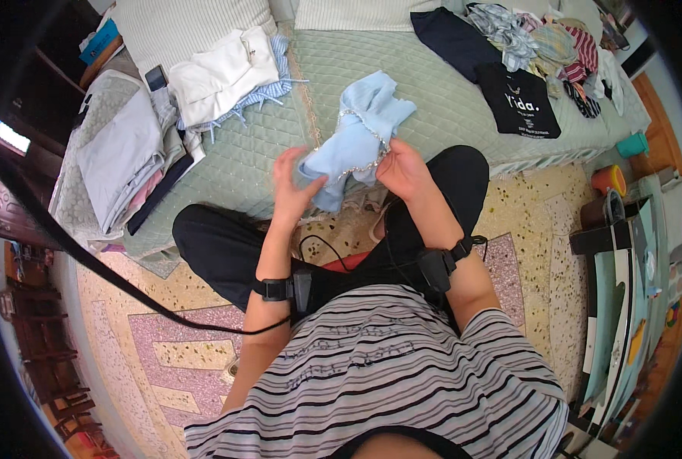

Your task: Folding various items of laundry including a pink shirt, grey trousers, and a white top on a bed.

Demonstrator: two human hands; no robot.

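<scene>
A light blue garment [360, 130] with a sparkling silvery trim hangs partly over the front edge of the quilted seat, bunched and folded. My right hand [404, 170] grips its right side near the trim, fingertips curled around the cloth. At the garment's left lower side is my left hand [293, 187], its fingers apart and its thumb against the cloth. The garment's exact kind cannot be made out while it is bunched. Each wrist wears a black strap with a small device.
The quilted pale green seat [387, 50] carries folded white clothes [218, 80], a grey folded stack [127, 153], a black printed T-shirt [517, 99] and a heap of mixed clothes [555, 46]. A phone [156, 77] lies left. A black strap crosses the left side. Shelving [616, 306] stands right.
</scene>
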